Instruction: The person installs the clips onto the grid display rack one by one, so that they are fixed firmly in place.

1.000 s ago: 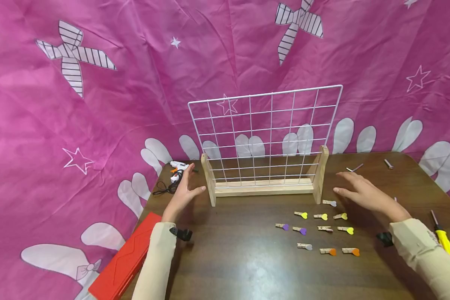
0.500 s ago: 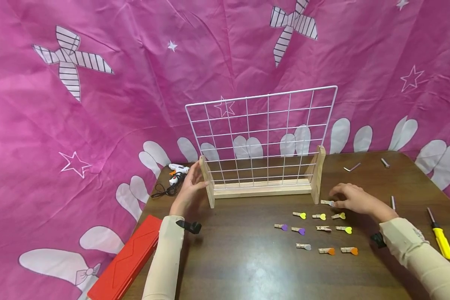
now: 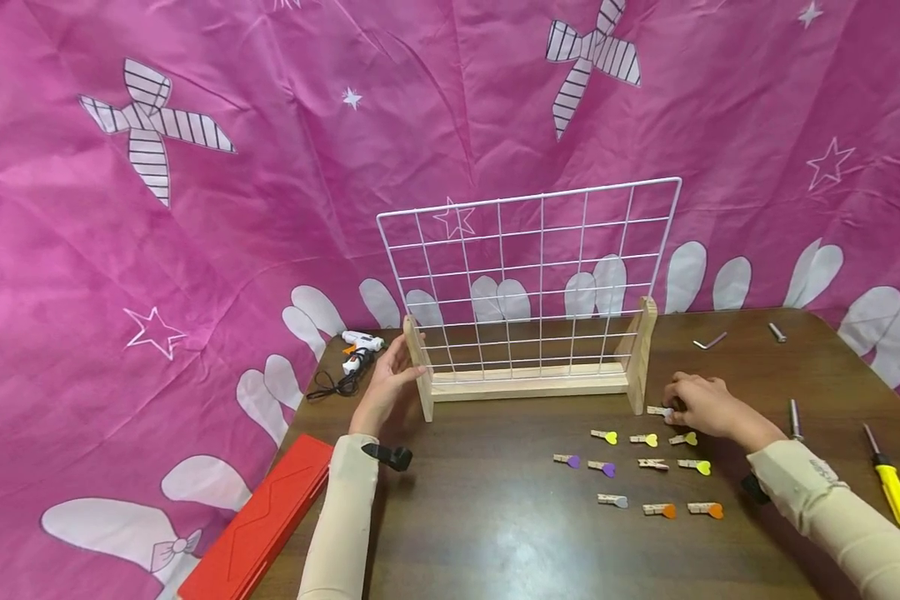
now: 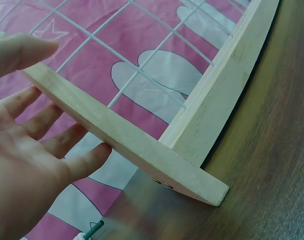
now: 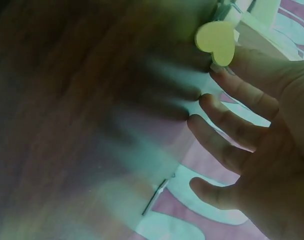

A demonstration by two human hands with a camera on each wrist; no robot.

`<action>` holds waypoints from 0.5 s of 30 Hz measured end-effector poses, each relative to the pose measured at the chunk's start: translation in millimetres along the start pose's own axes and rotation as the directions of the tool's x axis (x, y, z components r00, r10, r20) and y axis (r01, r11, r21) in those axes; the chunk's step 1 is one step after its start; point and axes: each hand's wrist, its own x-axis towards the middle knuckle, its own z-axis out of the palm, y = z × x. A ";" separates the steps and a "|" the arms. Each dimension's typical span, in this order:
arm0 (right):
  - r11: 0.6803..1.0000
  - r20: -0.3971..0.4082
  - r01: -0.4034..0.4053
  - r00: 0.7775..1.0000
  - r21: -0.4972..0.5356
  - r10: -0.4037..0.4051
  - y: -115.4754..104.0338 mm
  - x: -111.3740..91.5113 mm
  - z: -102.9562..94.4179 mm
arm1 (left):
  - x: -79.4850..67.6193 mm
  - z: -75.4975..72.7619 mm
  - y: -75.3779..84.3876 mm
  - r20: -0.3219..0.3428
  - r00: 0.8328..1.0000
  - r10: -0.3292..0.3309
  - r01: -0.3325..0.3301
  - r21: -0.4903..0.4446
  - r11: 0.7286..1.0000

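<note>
A white wire grid panel stands upright in a wooden stand. My left hand holds the stand's left side post, its thumb at the front edge and its fingers along the outer face. To the right of the stand, my right hand pinches a small wooden clothespin with a grey heart, which lies on the table; the fingers partly hide it. In the right wrist view, a clothespin's yellow heart shows in front of the thumb and index fingertip.
Several heart clothespins, including a purple one and an orange one, lie before the stand. A glue gun and red case are at left. At right lie a yellow-handled screwdriver, a hex key and bolts.
My left hand has moved rightward from the air onto the stand's left post. My right hand has come down to the grey-heart clothespin, its fingers closing around it.
</note>
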 end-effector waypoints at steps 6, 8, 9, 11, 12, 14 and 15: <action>1.000 0.010 -0.015 1.000 -0.003 0.015 -1.6 0.7 -4.0 | -0.4 -0.5 -5.9 -0.009 0.999 0.037 -0.036 0.048 0.998; 1.000 0.007 -0.018 1.000 0.013 0.018 -1.3 0.6 -8.4 | 0.4 -0.8 -6.8 -0.007 0.999 0.051 -0.050 0.060 0.997; 0.999 0.002 -0.020 1.000 0.026 0.020 -1.3 0.5 -11.2 | 0.8 -0.9 -6.8 -0.007 0.999 0.053 -0.053 0.064 0.997; 0.998 -0.009 -0.019 1.000 0.055 0.020 -1.7 0.6 -17.3 | 1.4 -0.5 -5.6 -0.010 0.999 0.048 -0.047 0.066 0.997; 0.997 -0.015 -0.018 1.000 0.070 0.019 -2.2 0.6 -20.6 | 1.6 -0.4 -4.8 -0.014 0.999 0.042 -0.041 0.064 0.997; 0.995 -0.026 -0.018 0.999 0.102 0.020 -4.0 1.0 -27.5 | 1.4 0.0 -3.4 -0.027 0.999 0.022 -0.020 0.058 0.998; 0.993 -0.031 -0.018 0.999 0.114 0.022 -5.3 1.2 -31.1 | 0.8 0.2 -2.7 -0.034 0.999 0.013 -0.011 0.054 0.998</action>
